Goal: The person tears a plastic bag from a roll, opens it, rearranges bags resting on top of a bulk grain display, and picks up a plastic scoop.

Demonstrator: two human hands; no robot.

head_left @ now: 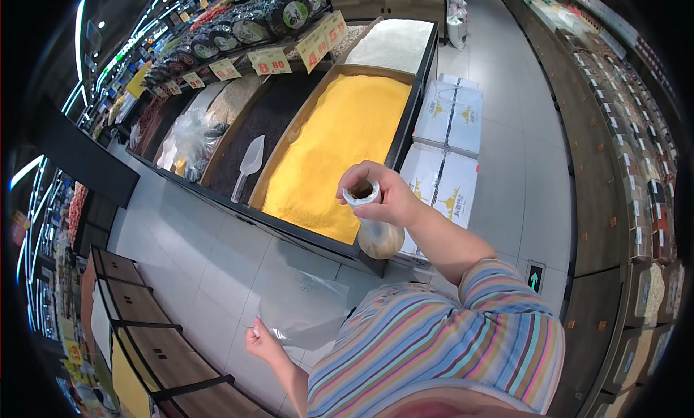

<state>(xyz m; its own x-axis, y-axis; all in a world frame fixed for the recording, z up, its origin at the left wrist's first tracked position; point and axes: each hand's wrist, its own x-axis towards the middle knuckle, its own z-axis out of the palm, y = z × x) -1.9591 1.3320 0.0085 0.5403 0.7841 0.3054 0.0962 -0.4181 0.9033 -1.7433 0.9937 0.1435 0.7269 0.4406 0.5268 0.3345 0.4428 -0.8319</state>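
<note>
My right hand (383, 190) is wrapped around the upper end of a roll of clear plastic bags (379, 237), held upright beside the corner of the grain bin. Its hollow core faces up at me. Lower left, my left hand (264, 341) pinches the edge of a thin clear plastic bag (303, 302), which spreads out toward my striped shirt. Whether this bag is still joined to the roll I cannot tell. Yellow grain (340, 143) fills the bin just past my right hand. A clear scoop (249, 165) rests on the dark grain (271, 122) beside it.
White cartons (448, 114) are stacked along the bin's right side. Price signs (322, 41) stand behind the grains. Bunched plastic bags (191, 140) lie at the left bins. Wooden shelving (607, 179) lines the right aisle; a wooden counter (159, 331) stands lower left.
</note>
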